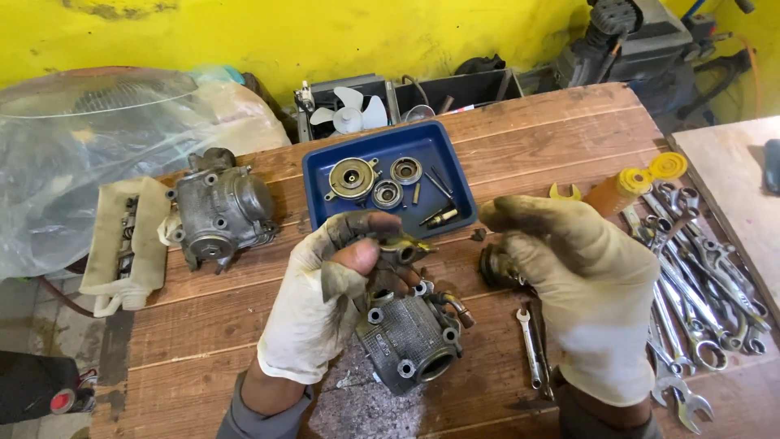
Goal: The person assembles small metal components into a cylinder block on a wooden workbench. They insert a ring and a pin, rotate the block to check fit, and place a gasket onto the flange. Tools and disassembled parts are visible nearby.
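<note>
Evidently, the left hand [325,301] gripped the carburetor body [410,341] above the desk [203,325], bore upward for access, while the right hand [569,268] closed on a small dark part [491,267] beside it.

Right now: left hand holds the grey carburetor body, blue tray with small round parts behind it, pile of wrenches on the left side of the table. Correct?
Not quite. The head view shows the wrenches piled on the right side of the table, not the left. The rest stands: the left hand holds the grey carburetor body, with the blue tray of small round parts behind it.
</note>
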